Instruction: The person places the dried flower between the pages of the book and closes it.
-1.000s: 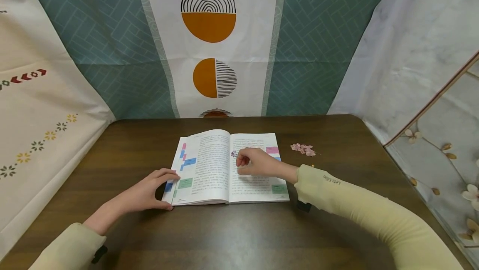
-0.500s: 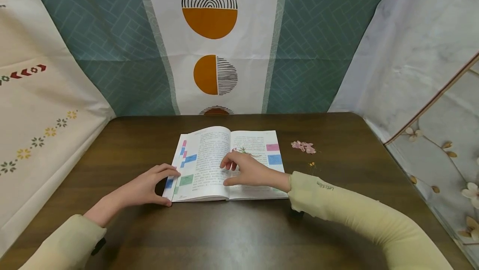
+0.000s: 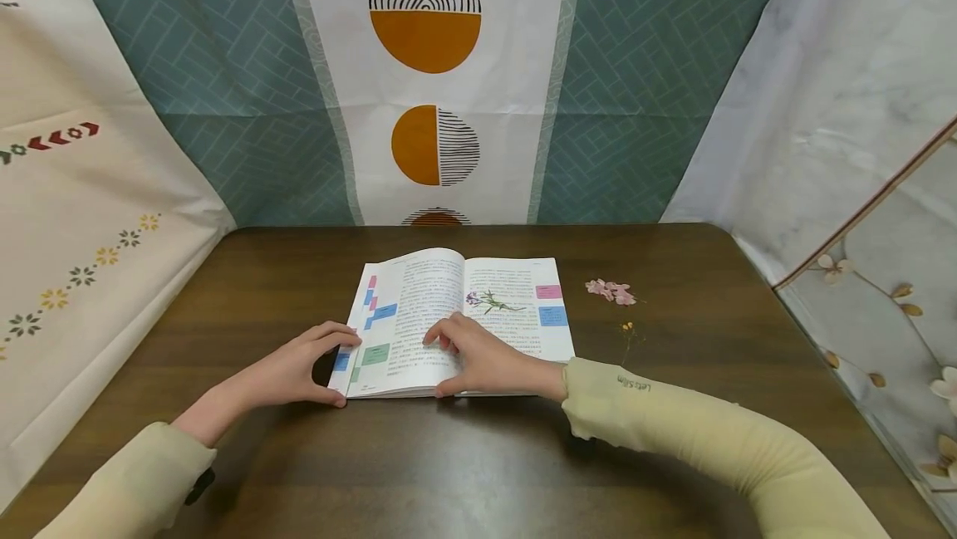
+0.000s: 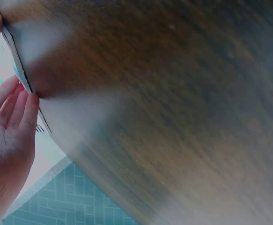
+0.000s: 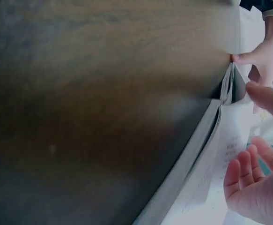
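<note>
An open book [image 3: 419, 306] with printed pages and coloured margin boxes lies on the table. Spread along its left edge, my left hand [image 3: 299, 369] rests its fingertips on the page margin, with its thumb at the lower left corner. My right hand [image 3: 482, 356] is low over the middle of the book. Its thumb [image 5: 265, 96] is right at the page near the spine in the right wrist view, and its other fingers are loosely bent. On the right page, above that hand, lies a purple flower sprig [image 3: 489, 301] with green stems.
Pink blossoms [image 3: 611, 291] lie on the brown table [image 3: 703, 306] to the right of the book. Nearer me is a thin sprig with small yellow flowers [image 3: 627, 327]. A patterned cloth [image 3: 449, 149] hangs behind the table.
My right hand has left the purple sprig on the right page and moved left and toward me, its fingers spreading, to the book's lower middle. My left hand stays at the left edge.
</note>
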{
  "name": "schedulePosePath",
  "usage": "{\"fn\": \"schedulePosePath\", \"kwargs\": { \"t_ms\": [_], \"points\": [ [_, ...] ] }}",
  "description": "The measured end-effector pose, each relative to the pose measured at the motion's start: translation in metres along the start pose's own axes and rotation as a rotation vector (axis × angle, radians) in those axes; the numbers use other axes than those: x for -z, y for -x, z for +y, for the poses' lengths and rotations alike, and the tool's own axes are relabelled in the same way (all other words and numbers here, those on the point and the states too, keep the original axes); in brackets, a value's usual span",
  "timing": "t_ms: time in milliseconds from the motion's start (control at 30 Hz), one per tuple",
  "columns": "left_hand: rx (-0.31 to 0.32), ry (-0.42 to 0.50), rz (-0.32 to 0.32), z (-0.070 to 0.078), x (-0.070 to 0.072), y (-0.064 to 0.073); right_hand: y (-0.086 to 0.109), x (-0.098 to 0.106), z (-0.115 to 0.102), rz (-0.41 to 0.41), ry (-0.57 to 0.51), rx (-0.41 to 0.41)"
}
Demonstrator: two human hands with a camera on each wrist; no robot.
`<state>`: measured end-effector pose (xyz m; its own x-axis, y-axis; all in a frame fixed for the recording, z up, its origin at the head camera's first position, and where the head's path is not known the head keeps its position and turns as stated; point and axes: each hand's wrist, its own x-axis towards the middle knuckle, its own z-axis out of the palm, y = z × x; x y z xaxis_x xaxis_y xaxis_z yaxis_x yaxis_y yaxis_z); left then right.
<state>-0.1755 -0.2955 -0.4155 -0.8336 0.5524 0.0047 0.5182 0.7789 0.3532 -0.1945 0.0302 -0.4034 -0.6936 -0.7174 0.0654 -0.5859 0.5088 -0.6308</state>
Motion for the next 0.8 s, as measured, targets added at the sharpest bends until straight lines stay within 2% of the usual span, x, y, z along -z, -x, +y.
{"fn": "schedulePosePath", "kwargs": {
  "t_ms": [300,467,700,800],
  "points": [
    [0.019,0.0,-0.009,-0.0016,-0.0005,-0.0014,-0.0011,-0.0058,-0.0009,-0.021,0.05,0.01],
    [0.025,0.001,-0.009,-0.0018,-0.0003,-0.0018,-0.0003,-0.0045,-0.0014,0.001,0.073,0.008],
    [-0.017,-0.005,0.008,-0.0016,0.0003,-0.0002,0.0038,-0.0003,-0.0036,0.018,0.029,-0.007],
    [-0.01,0.0,-0.003,-0.0013,0.0008,0.0002,0.006,0.002,-0.0047,0.03,0.023,-0.007]
  ]
}}
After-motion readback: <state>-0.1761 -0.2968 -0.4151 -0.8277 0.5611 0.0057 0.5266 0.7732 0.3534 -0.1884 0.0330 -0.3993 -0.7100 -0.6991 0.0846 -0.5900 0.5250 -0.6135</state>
